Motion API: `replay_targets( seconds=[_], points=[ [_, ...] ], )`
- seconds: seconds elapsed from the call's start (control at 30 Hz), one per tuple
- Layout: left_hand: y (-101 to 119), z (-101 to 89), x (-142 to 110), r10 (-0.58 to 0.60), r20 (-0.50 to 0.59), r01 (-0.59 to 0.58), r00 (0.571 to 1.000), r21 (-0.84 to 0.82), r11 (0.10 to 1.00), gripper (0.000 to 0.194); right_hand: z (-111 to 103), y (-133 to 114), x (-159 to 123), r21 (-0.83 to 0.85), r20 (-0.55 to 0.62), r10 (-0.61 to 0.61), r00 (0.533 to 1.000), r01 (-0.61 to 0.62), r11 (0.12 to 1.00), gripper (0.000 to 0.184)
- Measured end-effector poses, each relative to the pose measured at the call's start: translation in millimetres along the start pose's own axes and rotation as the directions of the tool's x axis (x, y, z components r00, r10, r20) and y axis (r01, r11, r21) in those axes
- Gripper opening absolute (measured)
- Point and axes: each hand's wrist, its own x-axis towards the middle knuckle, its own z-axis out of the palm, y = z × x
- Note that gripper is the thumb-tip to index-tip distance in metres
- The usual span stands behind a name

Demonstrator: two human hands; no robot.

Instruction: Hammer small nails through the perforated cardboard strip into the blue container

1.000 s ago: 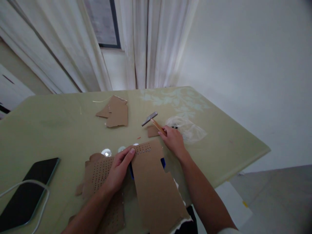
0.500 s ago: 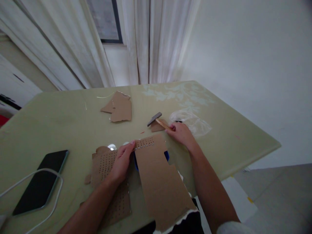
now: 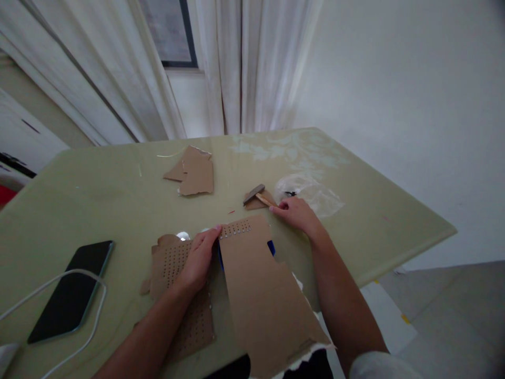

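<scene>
The right hand (image 3: pixel 295 213) is closed around the handle of a hammer (image 3: pixel 254 194), whose head points away past the fingertips; the butt of the handle disappears inside the fist. Under the hammer, just beyond that hand, lies a small cardboard scrap (image 3: pixel 252 205), partly covered, and whether the head touches it cannot be told. The left hand (image 3: pixel 200 259) pinches the far left corner of a long cardboard sheet (image 3: pixel 264 295), thumb near a band of small holes; its other fingers are mostly hidden. The sheet runs from between the hands back toward the body, its ragged near end cut off by the lower edge of view. Something blue (image 3: pixel 271 248) peeks out beneath it, too covered to identify. Below the left hand and forearm, a perforated cardboard piece (image 3: pixel 173 259) shows only in part, and a shiny round object (image 3: pixel 183 236) just beyond it is half concealed. Next to the right hand, on its far side, a clear plastic bag (image 3: pixel 310 196) has blurred outlines, with a small dark item (image 3: pixel 291 193) by it, hard to make out. Well left of the left hand, a white cable (image 3: pixel 79 271) crosses a dark tablet (image 3: pixel 67 300) and runs out of view.
</scene>
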Motion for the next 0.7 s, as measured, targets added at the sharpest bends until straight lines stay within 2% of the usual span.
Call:
replay_targets(
  seconds=[0.13,0.27,0.43,0.5,0.57,0.6,0.63,0.7],
  points=[
    [7,1.7,-3,0.018,0.072,-0.020,0.997,0.019,1.000,0.040,-1,-3,-3,-0.045,-0.021,0.018,1.000,-0.019,0.999,0.039],
    [10,3.2,-3,0.019,0.034,-0.021,0.999,0.038,0.999,0.044,-4,-5,-7,-0.056,-0.040,0.048,0.998,-0.050,0.997,0.040],
    [2,2.2,1,-0.007,-0.018,0.007,1.000,0.010,1.000,0.048,-6,-4,-8,-0.067,-0.083,0.073,0.994,-0.079,0.995,0.041],
    [0,1.6,1,-0.015,-0.031,0.015,0.999,-0.003,1.000,0.049,-7,-5,-9,-0.041,-0.143,0.080,0.986,-0.087,0.995,0.042],
    [-1,0.9,2,-0.006,-0.021,0.006,1.000,-0.002,1.000,0.051,-8,-7,-11,0.044,-0.236,0.036,0.971,-0.026,0.999,0.048],
    [-1,0.5,1,-0.001,0.000,0.001,1.000,-0.001,1.000,0.052,-8,-10,-12,0.128,-0.260,-0.011,0.965,0.046,0.991,0.052],
    [-2,0.0,1,0.000,0.026,0.000,1.000,-0.004,1.000,0.052,-8,-12,-13,0.238,-0.250,-0.070,0.966,0.131,0.962,0.057],
    [-3,-1.1,2,-0.001,0.065,0.002,0.998,-0.017,1.000,0.054,-6,-18,-16,0.479,-0.123,-0.227,0.966,0.258,0.839,0.063]
  ],
)
